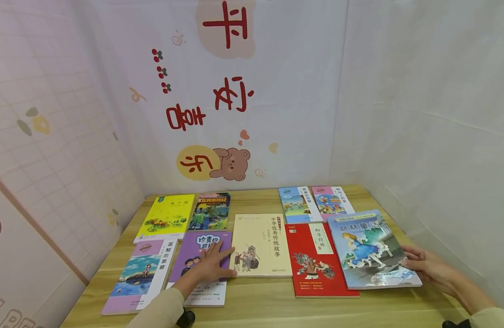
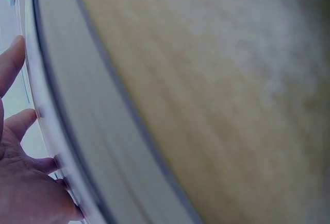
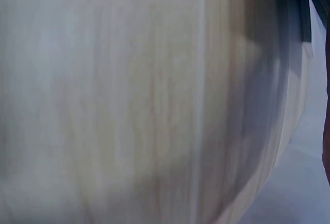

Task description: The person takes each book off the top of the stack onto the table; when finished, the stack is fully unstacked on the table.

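Note:
On the purple book point(image 1: 182, 262) at the left-centre rests my left hand point(image 1: 211, 264), fingers spread over its cover. Its thumb reaches the lower left edge of the cream book point(image 1: 262, 246). In the left wrist view, the left hand's fingers point(image 2: 20, 121) touch a book's surface beside its page edges point(image 2: 98, 110). At the far right, my right hand point(image 1: 428, 269) pinches the right edge of the blue fairy-tale book point(image 1: 370, 250), thumb on the cover and the other fingers at its side. That book overlaps the red book's point(image 1: 317, 264) right edge.
A white-and-purple book point(image 1: 141, 273), a yellow book point(image 1: 165, 216) and a dark green comic-style book point(image 1: 211, 212) lie at the left. Behind the red book lie a light-blue book point(image 1: 298, 205) and a pink book point(image 1: 331, 200). White cloth walls point(image 1: 292, 91) enclose the wooden table point(image 1: 260, 300).

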Demonstrator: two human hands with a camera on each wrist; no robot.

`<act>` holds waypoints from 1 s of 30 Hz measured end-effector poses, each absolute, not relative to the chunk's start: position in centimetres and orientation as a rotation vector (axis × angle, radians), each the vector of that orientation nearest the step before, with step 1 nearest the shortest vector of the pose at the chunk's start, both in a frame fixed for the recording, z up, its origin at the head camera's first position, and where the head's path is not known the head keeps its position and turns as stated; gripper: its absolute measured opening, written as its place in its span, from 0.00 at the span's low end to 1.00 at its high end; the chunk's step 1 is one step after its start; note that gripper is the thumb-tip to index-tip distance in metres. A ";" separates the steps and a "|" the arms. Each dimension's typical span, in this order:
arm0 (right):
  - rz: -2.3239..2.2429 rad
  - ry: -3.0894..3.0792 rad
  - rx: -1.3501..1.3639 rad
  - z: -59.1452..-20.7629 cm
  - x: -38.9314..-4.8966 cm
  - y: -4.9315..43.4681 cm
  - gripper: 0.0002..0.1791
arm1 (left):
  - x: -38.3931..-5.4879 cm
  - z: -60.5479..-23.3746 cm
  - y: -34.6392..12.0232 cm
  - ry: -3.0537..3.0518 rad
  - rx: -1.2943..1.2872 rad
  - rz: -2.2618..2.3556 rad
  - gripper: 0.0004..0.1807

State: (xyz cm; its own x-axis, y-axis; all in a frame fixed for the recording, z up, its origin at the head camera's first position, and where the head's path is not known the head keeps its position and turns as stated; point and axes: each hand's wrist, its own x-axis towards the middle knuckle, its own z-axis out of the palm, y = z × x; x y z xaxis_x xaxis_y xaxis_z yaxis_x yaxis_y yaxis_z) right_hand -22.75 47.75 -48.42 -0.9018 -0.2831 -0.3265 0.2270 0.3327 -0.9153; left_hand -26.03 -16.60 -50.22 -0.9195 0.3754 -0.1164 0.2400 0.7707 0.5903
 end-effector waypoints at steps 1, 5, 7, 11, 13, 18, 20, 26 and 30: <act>-1.575 2.186 -0.051 -48.5 -22.7 48.2 0.47 | -26.0 -50.2 -16.6 2.739 0.481 0.863 0.44; -1.546 2.193 -0.050 -48.8 -22.5 49.6 0.47 | -26.0 -50.2 -16.5 2.743 0.473 0.849 0.43; -1.587 2.163 -0.045 -49.0 -22.5 50.0 0.47 | -26.0 -50.2 -16.5 2.742 0.472 0.850 0.43; -1.656 2.116 -0.054 -49.6 -22.5 51.0 0.47 | -26.2 -50.4 -16.6 2.746 0.474 0.851 0.44; -1.654 2.105 -0.043 -49.9 -22.6 51.3 0.48 | -26.2 -50.6 -16.7 2.746 0.477 0.852 0.44; -1.572 2.149 -0.028 -50.6 -22.6 51.4 0.48 | -26.4 -50.8 -16.8 2.743 0.477 0.850 0.44; -1.537 2.191 -0.022 -50.8 -22.7 51.1 0.48 | -26.5 -50.8 -16.8 2.743 0.472 0.851 0.44; -1.477 2.278 -0.019 -50.8 -22.8 50.1 0.46 | -26.5 -50.6 -16.7 2.739 0.460 0.865 0.46; -1.412 2.394 0.022 -50.3 -22.7 49.2 0.45 | -26.5 -50.6 -16.5 2.739 0.466 0.869 0.46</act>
State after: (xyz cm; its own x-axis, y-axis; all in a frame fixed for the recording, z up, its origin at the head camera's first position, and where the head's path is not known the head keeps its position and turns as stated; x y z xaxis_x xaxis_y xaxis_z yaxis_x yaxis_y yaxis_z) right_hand -22.68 49.18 -50.28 -0.9350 -0.1666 -0.3130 0.1933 0.5007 -0.8438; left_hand -26.47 -16.51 -50.63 -0.9231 0.3651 -0.1204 0.2288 0.7735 0.5911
